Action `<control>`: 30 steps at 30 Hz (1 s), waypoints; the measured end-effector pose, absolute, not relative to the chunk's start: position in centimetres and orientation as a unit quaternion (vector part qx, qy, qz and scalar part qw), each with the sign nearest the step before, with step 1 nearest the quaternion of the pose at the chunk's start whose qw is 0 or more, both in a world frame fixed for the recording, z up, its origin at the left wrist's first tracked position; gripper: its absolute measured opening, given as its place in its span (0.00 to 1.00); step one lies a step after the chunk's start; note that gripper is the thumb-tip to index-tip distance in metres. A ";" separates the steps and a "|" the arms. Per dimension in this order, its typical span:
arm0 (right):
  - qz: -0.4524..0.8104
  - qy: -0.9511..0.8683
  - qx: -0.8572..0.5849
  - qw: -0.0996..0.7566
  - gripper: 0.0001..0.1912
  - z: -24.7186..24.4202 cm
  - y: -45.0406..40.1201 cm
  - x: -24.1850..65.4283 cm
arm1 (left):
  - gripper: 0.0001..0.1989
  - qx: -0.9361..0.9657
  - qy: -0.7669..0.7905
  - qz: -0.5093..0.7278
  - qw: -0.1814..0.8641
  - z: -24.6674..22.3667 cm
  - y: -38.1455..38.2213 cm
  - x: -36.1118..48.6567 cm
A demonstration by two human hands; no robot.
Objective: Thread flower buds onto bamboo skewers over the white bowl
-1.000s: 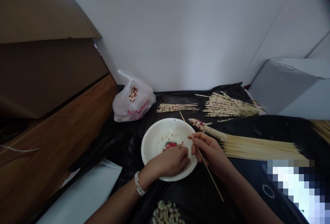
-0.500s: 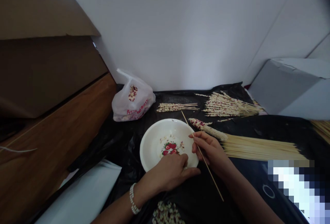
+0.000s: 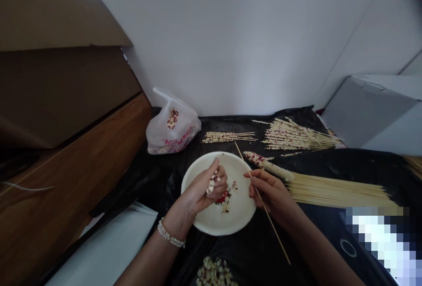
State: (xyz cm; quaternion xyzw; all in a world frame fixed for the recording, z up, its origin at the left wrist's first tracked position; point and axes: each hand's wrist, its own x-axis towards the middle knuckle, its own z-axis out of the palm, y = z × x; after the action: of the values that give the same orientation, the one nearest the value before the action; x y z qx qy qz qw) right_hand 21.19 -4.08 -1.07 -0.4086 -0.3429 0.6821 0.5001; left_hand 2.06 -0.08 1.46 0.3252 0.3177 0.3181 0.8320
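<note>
Red lettering [image 3: 184, 134] on the bag [image 3: 158, 130] is unreadable.

White round the bowl [image 3: 232, 222], splashed with red at its centre; cream and dark red on the held kernels [image 3: 213, 183], likewise on the heap [image 3: 216, 273] at six o'clock from there, white with red print across the bag [image 3: 173, 128] at eleven. Patchy dark red and cream along the cob [image 3: 268, 166] at two, pale yellow on the skewer bundle [image 3: 343, 190] at three, tan down the lone skewer [image 3: 274, 229].

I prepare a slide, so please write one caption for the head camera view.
The left hand holds corn kernels over a white bowl; the right hand holds a thin stick.
</note>
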 end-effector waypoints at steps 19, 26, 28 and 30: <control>0.754 -0.369 -0.368 0.400 0.16 -0.2 -6.1 19.8 | 0.13 0.105 0.371 0.451 0.805 0.1 0.4 1.0; 0.748 -0.400 -0.379 0.370 0.18 0.0 -6.1 19.9 | 0.20 0.100 0.382 0.478 0.785 0.8 0.0 1.5; 0.750 -0.407 -0.374 0.363 0.18 0.0 -6.1 19.9 | 0.17 0.093 0.388 0.485 0.778 0.6 0.1 1.4; 0.751 -0.414 -0.371 0.356 0.18 0.0 -6.1 19.9 | 0.14 0.092 0.397 0.489 0.771 0.4 0.2 1.3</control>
State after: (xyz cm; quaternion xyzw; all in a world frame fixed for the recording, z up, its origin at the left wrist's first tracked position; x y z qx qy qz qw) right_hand 19.94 -6.10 0.02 -0.3711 -0.4141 0.7510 0.3562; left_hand 1.27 0.24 0.42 0.0917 0.3973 0.4889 0.7712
